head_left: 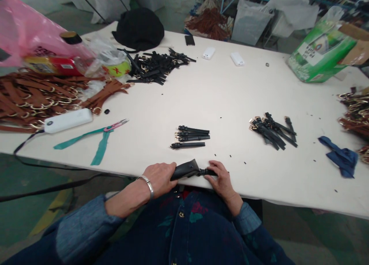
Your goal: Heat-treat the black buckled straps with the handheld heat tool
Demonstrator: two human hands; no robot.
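Observation:
My left hand (161,176), a bracelet at its wrist, is wrapped round a black hand tool (186,169) with a wide, flat front end. Against that front end lies a short black strap (211,172), pinched between the fingers of my right hand (221,179) at the table's near edge. Whether the tool touches the strap cannot be made out. Just beyond my hands several black buckled straps (193,134) lie side by side. Farther right is a looser pile of black straps (272,130).
Pink-handled snips (115,125) with teal cloth strips and a white device (68,120) lie left, near brown straps (37,92). A black strap heap (161,65) and black cap (140,28) sit behind. At right are a green container (319,53) and blue cloth (341,157).

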